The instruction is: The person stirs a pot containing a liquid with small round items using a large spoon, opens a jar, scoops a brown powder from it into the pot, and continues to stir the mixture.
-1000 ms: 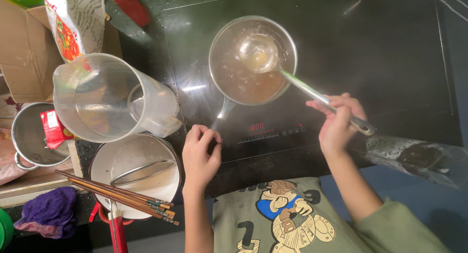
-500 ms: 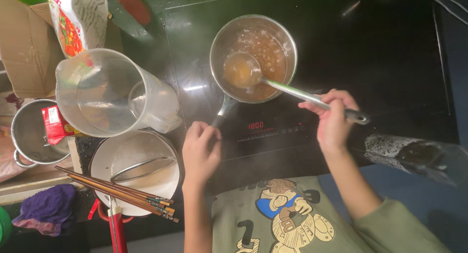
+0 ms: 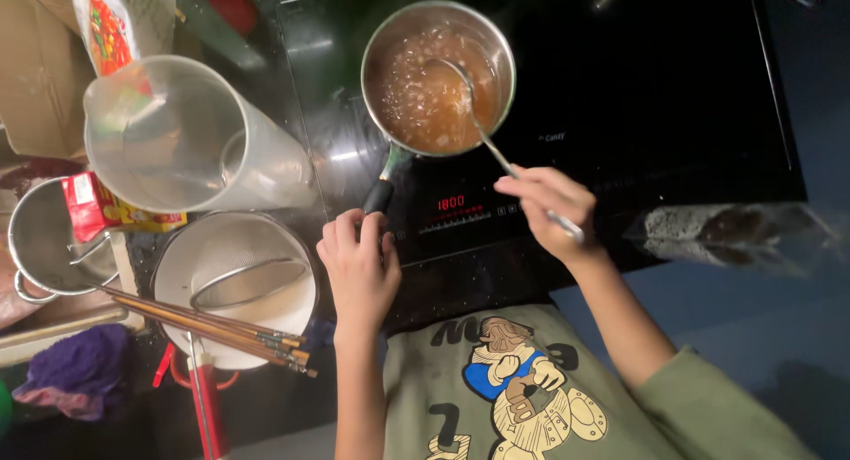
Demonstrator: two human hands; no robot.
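A black induction cooktop [image 3: 673,88] fills most of the upper view, its red digits lit near the front edge. To its left stands a big clear plastic measuring jug [image 3: 186,137], lying tilted toward the camera, with a printed food packet [image 3: 106,22] above it and a cardboard box [image 3: 31,70] at the far left. Below the jug a white bowl [image 3: 168,274] holds a wire mesh strainer [image 3: 252,270], and a bundle of brown chopsticks [image 3: 212,323] lies across the bowl's lower rim. A steel pot [image 3: 44,239] sits at the left edge with a small red carton [image 3: 97,208] resting on its rim, and a purple cloth [image 3: 75,371] lies below it. On the cooktop's left zone sits a small steel saucepan [image 3: 379,44] full of bubbling brownish liquid, its dark handle pointing down toward the person. The left hand [image 3: 359,270] lies just below that handle's end, fingers loosely curled and close together, fingertips at or touching the grip; real contact cannot be told. The right hand [image 3: 553,212] pinches the shaft of a metal ladle [image 3: 478,123] between thumb and fingers, the ladle's bowl dipped in the liquid.
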